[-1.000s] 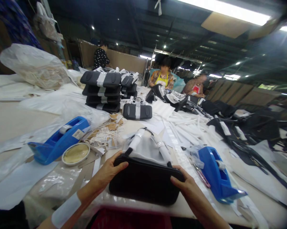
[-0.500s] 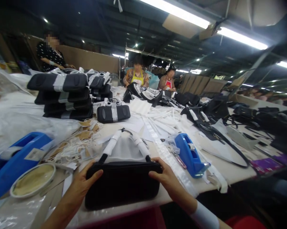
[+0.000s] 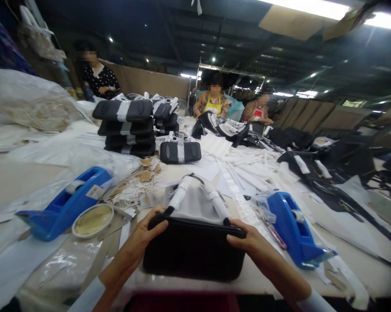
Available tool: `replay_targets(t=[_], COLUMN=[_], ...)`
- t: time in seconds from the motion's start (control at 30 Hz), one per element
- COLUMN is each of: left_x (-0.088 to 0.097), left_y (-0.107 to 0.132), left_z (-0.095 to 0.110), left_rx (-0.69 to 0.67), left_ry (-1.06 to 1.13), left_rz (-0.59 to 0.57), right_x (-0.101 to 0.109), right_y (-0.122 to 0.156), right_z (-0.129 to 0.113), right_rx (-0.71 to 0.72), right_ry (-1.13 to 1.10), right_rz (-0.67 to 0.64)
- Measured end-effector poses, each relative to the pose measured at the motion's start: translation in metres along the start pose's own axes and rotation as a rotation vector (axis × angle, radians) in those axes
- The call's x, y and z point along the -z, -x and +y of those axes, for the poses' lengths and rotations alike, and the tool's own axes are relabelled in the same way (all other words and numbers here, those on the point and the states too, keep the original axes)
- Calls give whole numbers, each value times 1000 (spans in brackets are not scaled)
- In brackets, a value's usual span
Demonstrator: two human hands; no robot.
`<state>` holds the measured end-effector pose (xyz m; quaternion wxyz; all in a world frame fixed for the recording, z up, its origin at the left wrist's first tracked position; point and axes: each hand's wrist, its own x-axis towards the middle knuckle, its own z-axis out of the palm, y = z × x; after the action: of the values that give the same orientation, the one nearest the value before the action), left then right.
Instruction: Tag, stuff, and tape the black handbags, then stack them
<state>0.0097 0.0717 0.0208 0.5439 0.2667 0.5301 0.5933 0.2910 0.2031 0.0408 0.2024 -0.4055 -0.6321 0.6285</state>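
A black handbag [image 3: 195,251] stands at the near edge of the table, its handles wrapped in white paper and a pale sheet showing behind its top edge. My left hand [image 3: 150,234] grips the bag's upper left corner, thumb on the front face. At the upper right corner, my right hand [image 3: 249,238] holds it the same way, thumb in front and fingers behind. The fingers behind the bag are partly hidden. Left of the bag lie a round tub of yellowish paste [image 3: 94,220] and a blue tape dispenser [image 3: 65,203].
Another blue tape dispenser [image 3: 291,229] stands to the right, beside pink-handled scissors [image 3: 275,234]. Tags with strings [image 3: 140,186] lie in a heap. Stacked black bags [image 3: 127,125] and a single wrapped bag [image 3: 180,151] stand farther back. Several people are across the table.
My view has turned left, so the table's contents appear farther right. Both hands keep hold of the handbag, which stays in about the same place on the table.
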Motion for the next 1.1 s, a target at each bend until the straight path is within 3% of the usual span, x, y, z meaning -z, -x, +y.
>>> replay_targets(t=[0.3,0.5,0.73,0.87,0.93,1.0,1.1], left_x=[-5,-5,-6,-4,-2,0,4], left_y=[-7,-16,-24,-27,-29,-32,-39], left_z=[-10,-18,-22,-26,-28,-30,-35], left_rx=[12,19,24,-20,-43,-82,-153], left_ry=[98,85,21,-84,-171,-286,-497], left_rz=[154,205,280,314,338,370,423], right_x=[-8,-5,6,6,4,0,-3], right_y=[-5,-9,-18,-22,-24,-28,-37], right_z=[2,3,-1,-6,-5,0,16], right_rx=[-62,-89,-58,-15,-29,-24,56], right_ry=[-60,-57,135,313,310,287,315], right_rz=[55,9,-66,37,22,28,159])
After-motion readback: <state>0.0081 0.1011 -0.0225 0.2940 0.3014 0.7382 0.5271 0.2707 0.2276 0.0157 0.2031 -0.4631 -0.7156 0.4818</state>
